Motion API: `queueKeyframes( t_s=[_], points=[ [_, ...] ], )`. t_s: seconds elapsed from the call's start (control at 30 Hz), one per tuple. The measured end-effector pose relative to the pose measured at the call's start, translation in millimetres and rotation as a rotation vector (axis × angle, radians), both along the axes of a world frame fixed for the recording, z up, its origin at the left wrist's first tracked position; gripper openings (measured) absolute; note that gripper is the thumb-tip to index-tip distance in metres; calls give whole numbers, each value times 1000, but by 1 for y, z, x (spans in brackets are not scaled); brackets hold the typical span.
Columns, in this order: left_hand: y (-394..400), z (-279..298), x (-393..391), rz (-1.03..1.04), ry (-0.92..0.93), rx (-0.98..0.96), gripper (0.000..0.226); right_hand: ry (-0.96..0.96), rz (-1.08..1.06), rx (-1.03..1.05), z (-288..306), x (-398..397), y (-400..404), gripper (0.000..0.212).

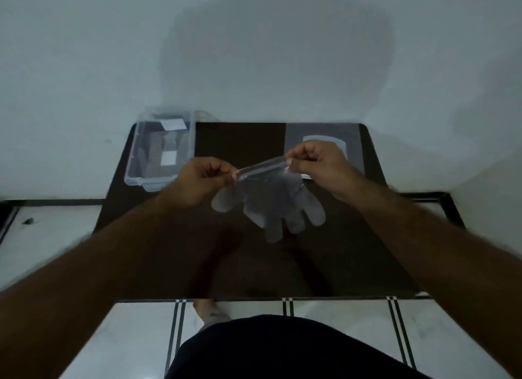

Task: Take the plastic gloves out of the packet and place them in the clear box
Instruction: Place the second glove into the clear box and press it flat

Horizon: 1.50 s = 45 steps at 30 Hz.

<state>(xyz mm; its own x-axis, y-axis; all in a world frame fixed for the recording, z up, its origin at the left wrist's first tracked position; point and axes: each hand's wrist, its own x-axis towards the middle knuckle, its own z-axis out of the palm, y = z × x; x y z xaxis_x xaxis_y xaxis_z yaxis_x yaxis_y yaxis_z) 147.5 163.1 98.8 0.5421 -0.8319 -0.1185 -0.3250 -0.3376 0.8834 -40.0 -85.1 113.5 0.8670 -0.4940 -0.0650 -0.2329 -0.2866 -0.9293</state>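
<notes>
- The left hand [202, 178] pinches one end of the cuff of a thin see-through glove [271, 206].
- The right hand [316, 164] pinches the other end of the cuff, so the cuff is pulled tight between the two hands.
- The glove hangs down below both hands, over the dark tabletop [254, 265], with its floppy fingers pointing toward the person.
- The clear box [161, 152] sits just past the left hand, on the far left corner of the tabletop. It seems to have gloves in it already.
- The packet [324, 141] lies flat just behind the right hand.
- The glove looks very light, soft and a bit slippery. It will likely flop and crumple.
- The cuff edge is a good place to hold it.
</notes>
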Motion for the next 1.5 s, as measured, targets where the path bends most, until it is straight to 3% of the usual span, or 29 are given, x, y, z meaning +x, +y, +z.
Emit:
queueKeyframes(
  t_s=[0.3, 0.43, 0.77, 1.03, 1.5],
  points=[
    [51, 55, 169, 171, -73, -122, 9, -6, 18, 196, 40, 194, 46, 4],
    [71, 61, 243, 215, -86, -127, 14, 29, 40, 216, 53, 268, 67, 13],
    [82, 58, 380, 249, -199, -116, 5, -35, 10, -113, 55, 413, 92, 16],
    [83, 69, 388, 229, -348, -229, 16, -228, 30, -107, 53, 414, 85, 13],
    [98, -15, 341, 99, -477, -165, 18, -29, 255, -278, -24, 360, 75, 11]
  ],
)
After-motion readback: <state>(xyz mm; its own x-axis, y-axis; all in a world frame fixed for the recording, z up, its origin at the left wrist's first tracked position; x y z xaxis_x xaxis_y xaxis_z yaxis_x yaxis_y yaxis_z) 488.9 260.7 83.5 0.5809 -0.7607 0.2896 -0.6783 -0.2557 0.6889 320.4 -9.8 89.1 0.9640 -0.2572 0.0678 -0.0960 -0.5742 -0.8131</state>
